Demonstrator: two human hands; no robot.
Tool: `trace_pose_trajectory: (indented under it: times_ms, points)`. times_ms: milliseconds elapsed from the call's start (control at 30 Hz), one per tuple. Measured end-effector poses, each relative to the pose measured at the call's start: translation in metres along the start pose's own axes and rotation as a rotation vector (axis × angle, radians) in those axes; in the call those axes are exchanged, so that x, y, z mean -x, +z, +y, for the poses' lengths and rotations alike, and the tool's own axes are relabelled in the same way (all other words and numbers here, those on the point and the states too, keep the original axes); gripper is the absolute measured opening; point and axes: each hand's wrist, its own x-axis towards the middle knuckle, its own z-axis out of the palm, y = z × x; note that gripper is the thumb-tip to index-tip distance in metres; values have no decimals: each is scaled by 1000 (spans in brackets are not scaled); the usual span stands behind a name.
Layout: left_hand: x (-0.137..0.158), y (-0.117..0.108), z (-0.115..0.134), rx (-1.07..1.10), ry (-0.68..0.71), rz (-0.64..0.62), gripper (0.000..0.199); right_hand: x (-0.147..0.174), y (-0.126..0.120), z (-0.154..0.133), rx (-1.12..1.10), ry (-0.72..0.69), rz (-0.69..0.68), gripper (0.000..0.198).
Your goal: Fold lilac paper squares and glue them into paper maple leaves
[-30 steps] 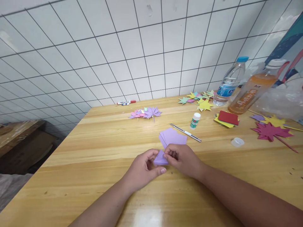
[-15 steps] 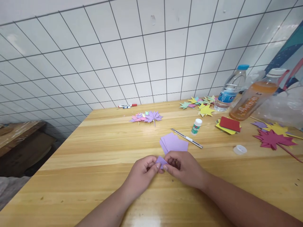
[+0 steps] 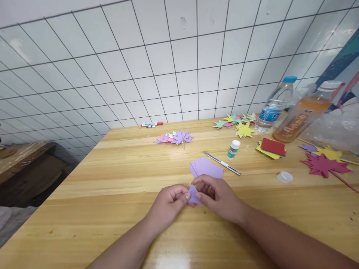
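Observation:
A small folded piece of purple paper (image 3: pixel 193 195) is held up between my two hands, just above the wooden table. My left hand (image 3: pixel 171 203) pinches its left side between thumb and fingers. On the other side my right hand (image 3: pixel 217 194) has its thumb on the paper's face, with the fingers curled behind and over the upper edge. Right behind the hands lies a fanned stack of purple paper sheets (image 3: pixel 209 168). A slim metallic utility knife (image 3: pixel 223 163) rests along the stack's far right side.
A glue stick (image 3: pixel 233 150) stands past the knife, its clear cap (image 3: pixel 285 177) lying nearer. Paper leaves (image 3: pixel 181 138) lie at the back, with a crimson one (image 3: pixel 325 164) at right. A water bottle (image 3: pixel 273 106) and an orange drink bottle (image 3: pixel 304 116) stand by the red and yellow paper (image 3: pixel 272 147).
The purple paper has been turned in my fingers and more of its face shows. My right fingers have risen slightly to its top corner. The left hand keeps its pinch.

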Motion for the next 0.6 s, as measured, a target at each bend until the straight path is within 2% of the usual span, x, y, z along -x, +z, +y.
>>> trace_pose_trajectory:
  times_ms: [100, 267, 600]
  points:
    - [3, 7, 0, -34, 12, 6, 28, -1, 2, -1, 7, -19, 44, 9]
    - [5, 11, 3, 35, -8, 59, 27, 0, 2, 0, 64, -128, 112, 8]
    - [3, 4, 6, 195, -11, -23, 23, -1, -3, 1, 99, -229, 33, 15]
